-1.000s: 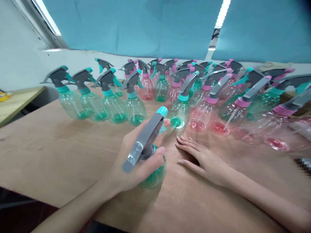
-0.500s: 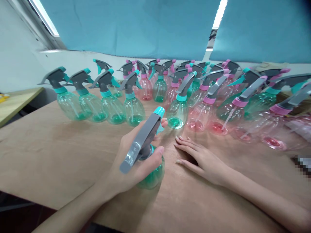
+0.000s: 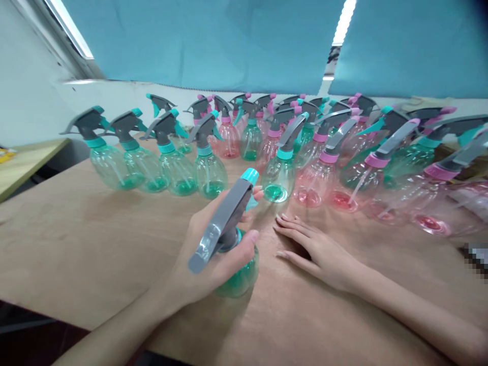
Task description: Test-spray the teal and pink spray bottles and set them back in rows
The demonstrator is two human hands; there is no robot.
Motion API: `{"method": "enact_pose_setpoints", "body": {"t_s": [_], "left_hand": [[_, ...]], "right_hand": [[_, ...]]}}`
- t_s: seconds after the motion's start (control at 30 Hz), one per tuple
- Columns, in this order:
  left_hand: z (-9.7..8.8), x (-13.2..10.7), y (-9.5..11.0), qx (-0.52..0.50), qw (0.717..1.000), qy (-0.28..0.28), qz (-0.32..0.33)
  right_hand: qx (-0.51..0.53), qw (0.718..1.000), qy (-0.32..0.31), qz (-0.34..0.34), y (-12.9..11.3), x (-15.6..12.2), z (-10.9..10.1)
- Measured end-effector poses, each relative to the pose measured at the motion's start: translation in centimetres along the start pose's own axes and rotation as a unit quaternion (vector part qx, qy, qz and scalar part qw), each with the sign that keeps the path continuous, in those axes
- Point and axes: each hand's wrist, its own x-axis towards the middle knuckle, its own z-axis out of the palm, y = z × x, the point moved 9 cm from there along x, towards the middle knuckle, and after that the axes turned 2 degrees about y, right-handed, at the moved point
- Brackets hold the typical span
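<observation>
My left hand (image 3: 206, 254) is wrapped round the neck of a green spray bottle (image 3: 242, 277) with a grey and turquoise trigger head. The bottle is upright on the wooden table (image 3: 114, 254), and my palm hides part of it. To its right, my right hand (image 3: 318, 249) rests on the tabletop with fingers stretched out and nothing in them. Just beyond my hands stands another green spray bottle (image 3: 278, 178). A pink spray bottle (image 3: 310, 178) is beside that one.
Several green spray bottles (image 3: 211, 175) form a row at the back left. Many pink and green ones crowd the back and right, including a pink spray bottle (image 3: 346, 190). A blue curtain (image 3: 213, 46) hangs behind. A lighter wooden surface (image 3: 34, 160) lies at far left.
</observation>
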Motion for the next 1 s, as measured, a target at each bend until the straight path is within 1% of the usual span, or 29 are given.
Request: {"method": "enact_pose_setpoints", "body": {"t_s": [0.2,0.33,0.5,0.67,1.0], "left_hand": [[-0.1,-0.03,-0.16,0.002,1.0,0.004,0.01],[-0.19,-0.12,-0.2,0.0,1.0,0.008,0.004],[-0.11,0.01,0.0,0.013,1.0,0.003,-0.019],[-0.09,0.09,0.07,0.006,1.0,0.004,-0.025],[-0.12,0.03,0.16,0.038,0.999,-0.002,-0.031]], "right_hand": [[0.015,1.0,0.008,0.003,-0.02,-0.03,-0.21],[0.023,1.0,0.018,0.001,-0.06,0.0,-0.32],[0.032,0.999,0.02,0.001,-0.08,-0.02,-0.31],[0.041,0.999,0.031,0.002,-0.1,-0.07,-0.49],[0.019,1.0,0.019,-0.004,-0.14,-0.02,-0.29]]}}
